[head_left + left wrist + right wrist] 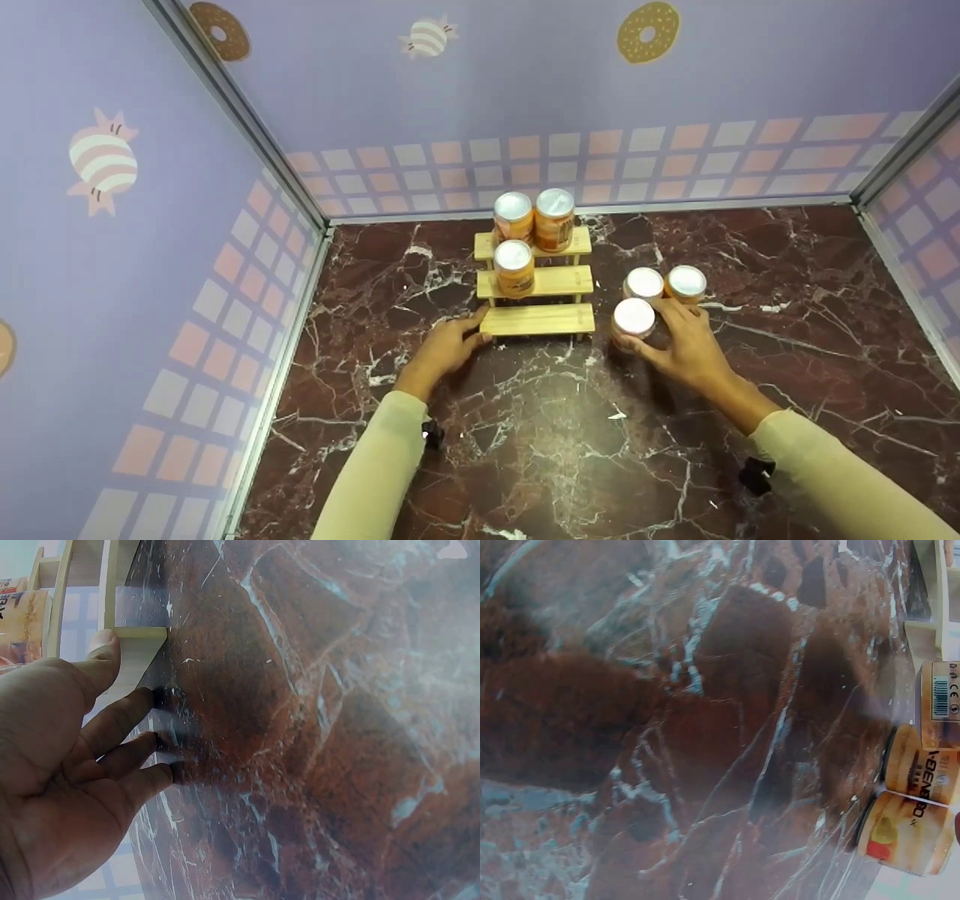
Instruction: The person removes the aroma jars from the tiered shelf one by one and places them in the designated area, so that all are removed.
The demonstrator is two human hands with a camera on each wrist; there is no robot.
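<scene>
My right hand [686,341] grips a small orange can [634,319] with a pale lid, thumb at its near side. In the right wrist view this can [939,705] shows a barcode, and its base appears raised off the table. Close behind it stand two similar cans, one left [643,283] and one right [687,283]. My left hand [446,346] touches the left end of a three-step wooden rack [536,320]. In the left wrist view, the thumb [107,652] meets the rack's end while the other fingers reach down to the table.
Two orange cans, left [514,217] and right [555,220], stand on the rack's top step. Another can [514,268] stands at the left of the middle step. Printed panels [525,90] wall in the dark red marbled table [525,450] at back and sides.
</scene>
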